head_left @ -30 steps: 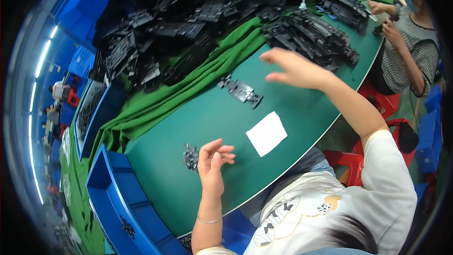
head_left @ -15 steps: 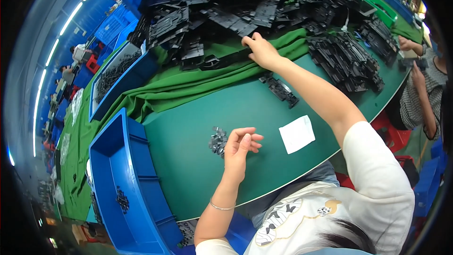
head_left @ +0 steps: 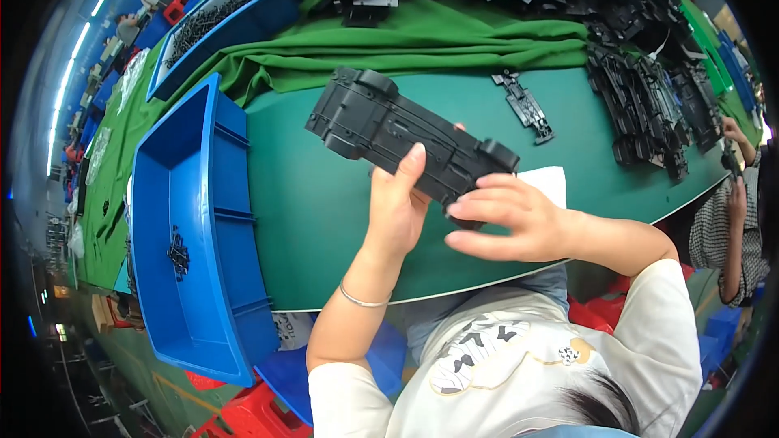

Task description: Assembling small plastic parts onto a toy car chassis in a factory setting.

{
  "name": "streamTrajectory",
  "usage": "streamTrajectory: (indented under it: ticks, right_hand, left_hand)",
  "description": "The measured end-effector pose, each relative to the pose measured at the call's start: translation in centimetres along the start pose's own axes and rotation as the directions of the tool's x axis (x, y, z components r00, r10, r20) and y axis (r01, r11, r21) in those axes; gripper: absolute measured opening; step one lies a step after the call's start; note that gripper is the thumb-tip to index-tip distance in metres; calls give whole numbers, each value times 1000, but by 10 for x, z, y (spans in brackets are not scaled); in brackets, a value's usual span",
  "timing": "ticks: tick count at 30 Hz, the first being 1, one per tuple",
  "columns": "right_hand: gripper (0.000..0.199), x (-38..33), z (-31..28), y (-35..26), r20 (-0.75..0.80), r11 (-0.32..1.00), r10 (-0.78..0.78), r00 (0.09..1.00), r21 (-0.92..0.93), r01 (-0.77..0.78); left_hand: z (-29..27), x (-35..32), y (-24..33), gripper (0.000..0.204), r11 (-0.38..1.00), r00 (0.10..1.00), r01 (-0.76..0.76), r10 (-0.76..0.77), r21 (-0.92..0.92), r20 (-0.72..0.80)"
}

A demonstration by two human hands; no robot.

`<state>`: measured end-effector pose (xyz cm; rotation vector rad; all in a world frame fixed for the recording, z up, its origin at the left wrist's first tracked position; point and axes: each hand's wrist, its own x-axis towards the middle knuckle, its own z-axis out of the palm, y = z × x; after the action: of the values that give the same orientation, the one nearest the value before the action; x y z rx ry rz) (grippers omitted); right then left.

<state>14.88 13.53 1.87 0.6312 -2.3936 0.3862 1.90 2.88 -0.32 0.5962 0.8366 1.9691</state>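
A long black plastic chassis part (head_left: 389, 134) with moulded ribs is held over the green table (head_left: 324, 219). My left hand (head_left: 398, 207) grips it from below near its middle, thumb up on its face. My right hand (head_left: 511, 215) holds its right end, fingers spread along the lower edge. A white paper slip (head_left: 552, 182) lies on the table partly behind my right hand. A smaller black plastic part (head_left: 526, 105) lies flat on the table farther back.
A blue bin (head_left: 195, 227) with a few small black pieces stands left of the table. Green cloth (head_left: 406, 45) and a heap of black plastic parts (head_left: 633, 57) fill the far side. Another person's hands (head_left: 734, 162) work at the right edge.
My right hand reached to the pile at the back and came back with the black chassis part. My left hand left the small parts on the table and took hold of it too.
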Motion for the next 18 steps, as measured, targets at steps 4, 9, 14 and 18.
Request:
streamTrajectory:
  ticks: [4,9,14,18]
  right_hand:
    - [40,0,-28,15,-208,930,369,906,69,-362]
    - [63,2,-24,14,110,905,398,911,118,-409]
    - [44,0,-6,24,238,264,815,528,660,-704]
    - [56,3,-10,26,392,-229,726,566,913,-338]
  left_hand:
    - [-2,1,5,32,999,998,-46,45,-13,-50]
    - [7,-1,4,41,999,995,-38,40,20,-95]
    - [-3,-3,-1,71,993,994,-94,89,75,68]
    - [-5,-2,2,47,978,990,-97,114,186,-84]
